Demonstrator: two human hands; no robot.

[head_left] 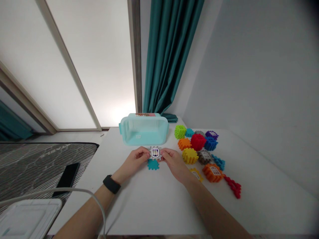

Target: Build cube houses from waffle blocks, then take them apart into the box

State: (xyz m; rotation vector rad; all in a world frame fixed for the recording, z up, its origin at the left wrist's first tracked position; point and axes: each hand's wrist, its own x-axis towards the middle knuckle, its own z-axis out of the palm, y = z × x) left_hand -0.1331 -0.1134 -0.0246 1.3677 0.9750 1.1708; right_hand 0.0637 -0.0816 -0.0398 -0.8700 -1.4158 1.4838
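Grey piece (155, 152): just beyond the teal piece (153, 165); likely light, stiff plastic.
Left hand (136, 158): pinches its left edge.
Right hand (174, 162): pinches its right edge.
Notched edges: where I'd grip.

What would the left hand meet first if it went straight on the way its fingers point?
The left hand would first meet the gray piece it pinches; beyond that, roughly in line, is the right hand. Exact depth is hard to judge.
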